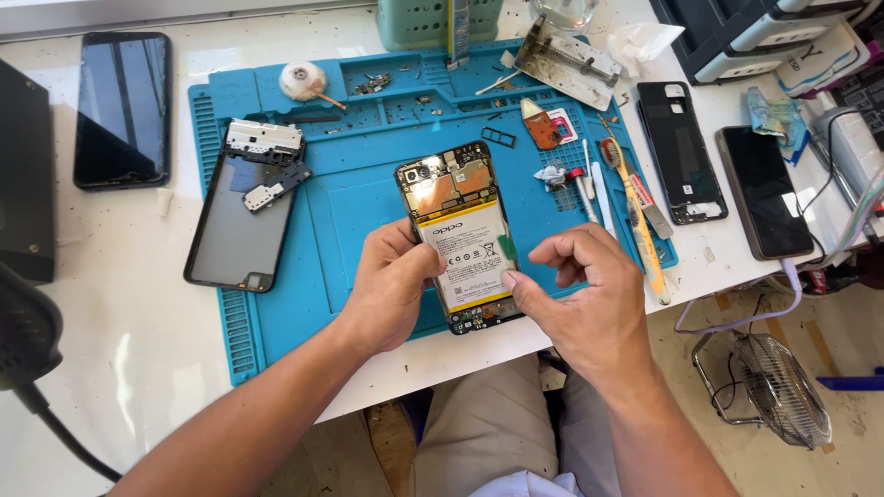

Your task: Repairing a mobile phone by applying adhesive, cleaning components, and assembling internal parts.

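Opened phone: a smartphone with its back cover off [460, 237] is held above the near edge of the blue work mat [359, 198], long side running near to far, its yellow-edged white battery and circuit boards facing up.
Left hand: the left hand [391, 285] clasps the phone's left edge, fingers curled behind it and the thumb lying on the battery's left side; the grip is closed on the phone.
Right hand: the right hand [585, 285] is at the phone's right edge, thumb tip touching the near right corner, the other fingers bent loosely and apart from the phone; it presses rather than clasps.
Left of the mat: a phone back cover with a grey inner face [241, 216] lies on the mat's left part, with small black and white parts on its far end; a dark phone [122, 109] lies screen up on the white table [120, 304], far left.
Right of the mat: a toothbrush with a yellow handle [635, 216] lies on the mat's right edge beside tweezers; a black frame piece [681, 152] and another dark phone [764, 191] lie on the table further right.
Far side: a metal holder [568, 63] rests at the mat's far edge.
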